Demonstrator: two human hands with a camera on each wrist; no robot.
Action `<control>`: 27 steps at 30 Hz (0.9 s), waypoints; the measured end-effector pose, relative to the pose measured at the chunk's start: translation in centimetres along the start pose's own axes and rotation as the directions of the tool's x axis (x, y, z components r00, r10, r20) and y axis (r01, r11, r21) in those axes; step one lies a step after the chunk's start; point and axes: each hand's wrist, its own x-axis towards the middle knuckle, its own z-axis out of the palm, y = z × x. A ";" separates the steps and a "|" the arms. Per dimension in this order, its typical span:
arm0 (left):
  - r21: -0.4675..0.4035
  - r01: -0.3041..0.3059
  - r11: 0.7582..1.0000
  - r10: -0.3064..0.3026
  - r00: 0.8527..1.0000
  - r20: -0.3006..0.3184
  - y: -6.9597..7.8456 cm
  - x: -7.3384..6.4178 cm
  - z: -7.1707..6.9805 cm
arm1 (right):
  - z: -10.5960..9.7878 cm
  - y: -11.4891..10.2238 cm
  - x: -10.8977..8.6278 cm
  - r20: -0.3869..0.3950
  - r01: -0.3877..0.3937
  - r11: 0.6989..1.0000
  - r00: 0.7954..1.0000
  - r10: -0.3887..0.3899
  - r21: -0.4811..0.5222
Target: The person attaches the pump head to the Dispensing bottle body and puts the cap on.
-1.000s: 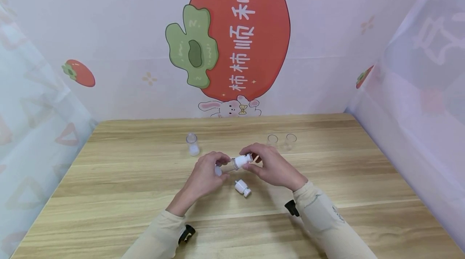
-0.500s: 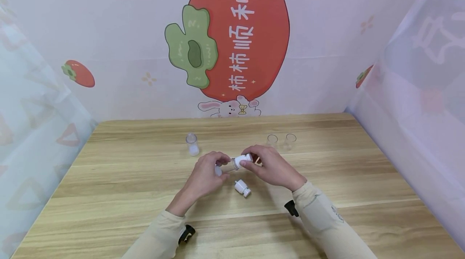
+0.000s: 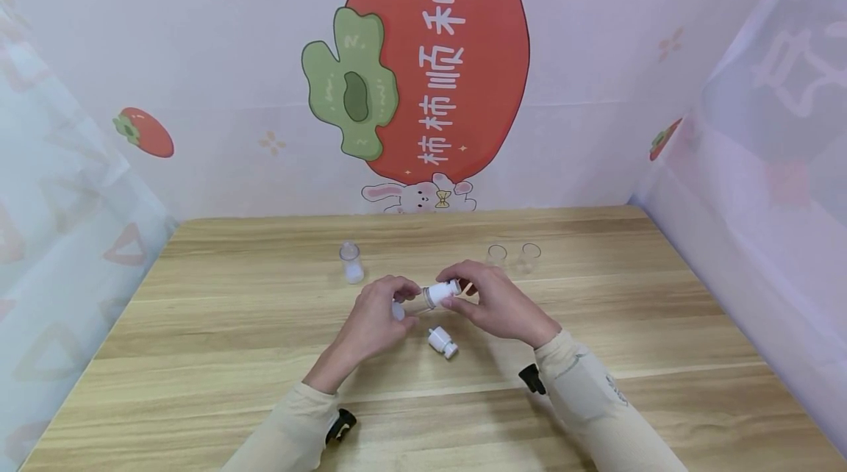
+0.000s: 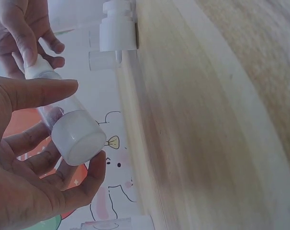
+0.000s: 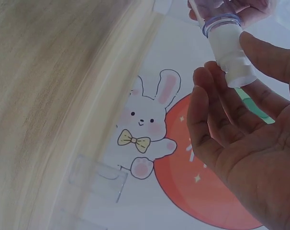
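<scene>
A small clear bottle (image 3: 417, 304) with a white base (image 4: 80, 139) lies tilted between my hands, held above the table. My left hand (image 3: 379, 314) holds it round the lower body, thumb on one side and fingers curled on the other. On its neck sits a white pump head (image 3: 442, 292), which my right hand (image 3: 495, 304) pinches between thumb and fingers. In the right wrist view the ridged collar (image 5: 221, 21) shows where pump and bottle meet. A second white pump head (image 3: 442, 342) lies on its side on the table, just in front of the hands.
Another clear bottle with a white bottom (image 3: 351, 264) stands at the back left. Two clear cups or caps, one (image 3: 496, 256) beside the other (image 3: 530, 257), stand behind my right hand. The wooden table (image 3: 231, 340) ends at a printed cloth backdrop (image 3: 251, 163).
The right thumb and fingers slid round the pump head and then back to nearly their earlier position. The left hand and the bottle have stayed in place.
</scene>
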 end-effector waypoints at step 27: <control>-0.001 0.006 1.000 -0.006 1.000 0.000 0.1 0.2 0.1 | 0.0 0.4 -0.1 -0.008 0.027 1.000 1.000 -0.027 -0.006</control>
